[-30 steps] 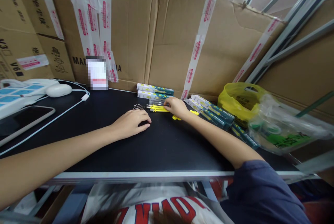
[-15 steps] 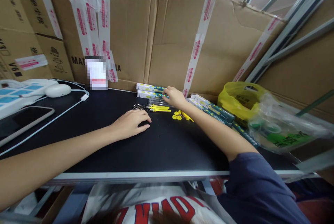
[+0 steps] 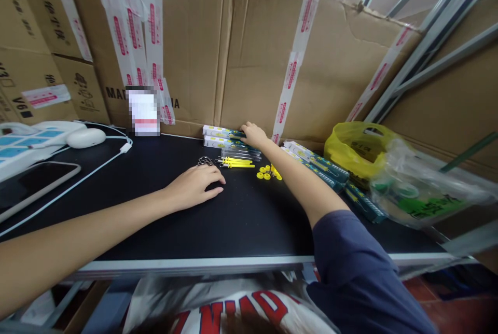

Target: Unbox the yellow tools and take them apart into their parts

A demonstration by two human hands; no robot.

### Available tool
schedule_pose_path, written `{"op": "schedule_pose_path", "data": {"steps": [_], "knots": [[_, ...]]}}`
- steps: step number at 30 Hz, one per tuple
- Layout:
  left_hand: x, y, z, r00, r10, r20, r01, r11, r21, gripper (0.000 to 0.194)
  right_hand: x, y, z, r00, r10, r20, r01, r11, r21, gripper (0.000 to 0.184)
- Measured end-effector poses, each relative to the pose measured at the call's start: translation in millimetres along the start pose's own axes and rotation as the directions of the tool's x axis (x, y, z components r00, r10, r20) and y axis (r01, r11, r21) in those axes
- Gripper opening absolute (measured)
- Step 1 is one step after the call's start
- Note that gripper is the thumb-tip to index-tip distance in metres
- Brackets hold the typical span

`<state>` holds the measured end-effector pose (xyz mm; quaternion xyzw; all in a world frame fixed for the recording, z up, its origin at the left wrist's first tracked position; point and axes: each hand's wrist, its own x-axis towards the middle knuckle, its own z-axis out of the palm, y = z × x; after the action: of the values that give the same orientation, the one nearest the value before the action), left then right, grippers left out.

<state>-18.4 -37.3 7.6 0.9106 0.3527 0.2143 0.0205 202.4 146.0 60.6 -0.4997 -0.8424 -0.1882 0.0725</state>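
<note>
Right hand (image 3: 253, 135): stretched to the far side, over the right end of two slim boxes (image 3: 218, 137) lying by the cardboard wall (image 3: 187, 54); its fingers are curled and slightly spread, but whether they grip a box or merely touch it, I cannot tell.
Left hand (image 3: 196, 186): rests on the black tabletop (image 3: 249, 220), thumb well apart from loosely bent fingers; the metal clips (image 3: 204, 160) sit just beyond them, and I cannot tell whether the hidden fingertips pin any.
Yellow rods (image 3: 238, 163): between the hands, on the near side of the boxes, with clear thin pieces (image 3: 241, 153) just behind.
Yellow discs (image 3: 265, 172): grouped right of the rods, beside the right forearm (image 3: 295, 183).
Spill risk: a forearm dipping or swinging left could scatter the discs; a box dragged nearer could plough into the clear pieces and rods.
Edges: the wall backs the boxes; the near rim (image 3: 194, 264) has no lip, so a rolling disc could drop off.
Room: widest between the forearms; tighter right, where stacked boxes (image 3: 319, 160) and a yellow bag (image 3: 346, 144) crowd in.
</note>
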Motion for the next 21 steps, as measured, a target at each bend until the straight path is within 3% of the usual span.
{"op": "schedule_pose_path", "data": {"steps": [8, 13, 17, 21], "knots": [[1, 2, -0.8, 1.0, -0.021, 0.012, 0.021, 1.0, -0.012, 0.024, -5, 0, -1, 0.999, -0.013, -0.043, 0.013, 1.0, 0.008, 0.033], [1, 1, -1.4, 0.987, -0.141, -0.073, 0.13, 0.981, -0.141, 0.031, -20, 3, -17, 0.99, -0.024, -0.138, 0.024, 1.0, -0.002, 0.03], [3, -4, -5.4, 0.936, -0.287, -0.202, 0.198, 0.907, -0.371, 0.027, -49, 13, -38, 0.96, -0.077, -0.268, 0.078, 0.997, -0.007, 0.028], [7, -12, -9.2, 0.841, -0.423, -0.336, 0.176, 0.802, -0.57, 0.026, -100, 22, -56, 0.927, -0.142, -0.347, 0.149, 0.989, -0.006, 0.029]]}}
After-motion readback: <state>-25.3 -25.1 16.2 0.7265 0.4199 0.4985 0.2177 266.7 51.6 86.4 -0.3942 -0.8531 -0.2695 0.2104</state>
